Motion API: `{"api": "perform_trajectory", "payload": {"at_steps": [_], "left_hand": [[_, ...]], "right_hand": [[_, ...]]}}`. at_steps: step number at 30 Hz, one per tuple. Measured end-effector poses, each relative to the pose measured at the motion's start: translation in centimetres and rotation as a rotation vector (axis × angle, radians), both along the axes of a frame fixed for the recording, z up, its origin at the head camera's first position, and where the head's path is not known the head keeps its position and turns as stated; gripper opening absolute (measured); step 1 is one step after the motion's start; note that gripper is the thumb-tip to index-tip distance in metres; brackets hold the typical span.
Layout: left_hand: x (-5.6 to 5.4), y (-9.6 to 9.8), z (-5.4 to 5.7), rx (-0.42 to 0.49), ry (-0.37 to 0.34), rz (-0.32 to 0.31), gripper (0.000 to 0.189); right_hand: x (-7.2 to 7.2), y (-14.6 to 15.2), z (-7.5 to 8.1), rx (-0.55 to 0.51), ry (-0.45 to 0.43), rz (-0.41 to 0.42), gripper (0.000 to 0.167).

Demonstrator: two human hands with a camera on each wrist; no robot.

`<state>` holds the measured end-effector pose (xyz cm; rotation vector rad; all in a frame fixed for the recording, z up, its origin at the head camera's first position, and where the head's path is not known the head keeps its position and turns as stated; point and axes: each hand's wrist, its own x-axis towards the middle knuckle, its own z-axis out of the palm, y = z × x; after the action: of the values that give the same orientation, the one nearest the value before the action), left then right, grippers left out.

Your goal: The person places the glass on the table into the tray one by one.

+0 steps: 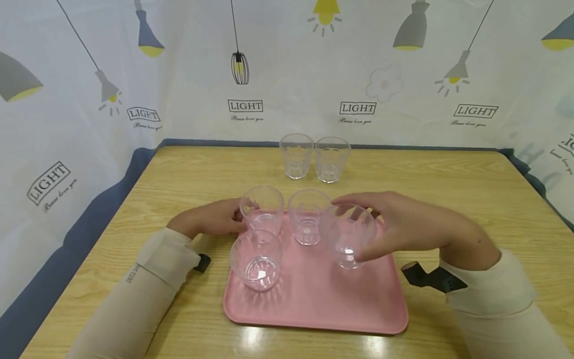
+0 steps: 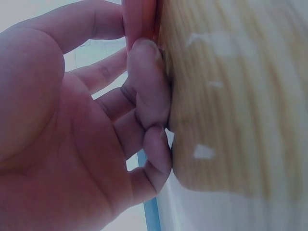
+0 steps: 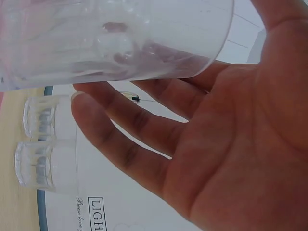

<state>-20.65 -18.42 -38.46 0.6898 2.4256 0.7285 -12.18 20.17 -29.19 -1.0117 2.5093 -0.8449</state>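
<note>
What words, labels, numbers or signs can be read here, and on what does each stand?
"LIGHT": boxed, repeated across the lamp-patterned backdrop.
"Beese love you": script beneath, same backdrop; first word uncertain.
Left sleeve: lettering too small to read.
Clear cups, pink tray: no text seen.

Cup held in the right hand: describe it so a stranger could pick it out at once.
Find the wooden table, then the pink tray on it. Over the tray's right half is the clear cup. Its clear neighbours at the tray look much alike, but it is the rightmost and the only one gripped by the right hand.
</note>
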Motion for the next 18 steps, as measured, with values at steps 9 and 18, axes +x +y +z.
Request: {"api": "perform_trajectory", "payload": {"at_steps": [9, 18], "left_hand": [[0.0, 0.0, -0.1, 0.0, 0.005, -0.009, 0.05], [-0.1, 0.0, -0.1, -0.006, -0.001, -0.004, 0.053]], "right_hand": [[0.9, -1.3, -0.1, 0.007, -0.015, 0.065, 0.083], [1.2, -2.5, -0.8, -0.029, -0.019, 0.142, 0.082]]}}
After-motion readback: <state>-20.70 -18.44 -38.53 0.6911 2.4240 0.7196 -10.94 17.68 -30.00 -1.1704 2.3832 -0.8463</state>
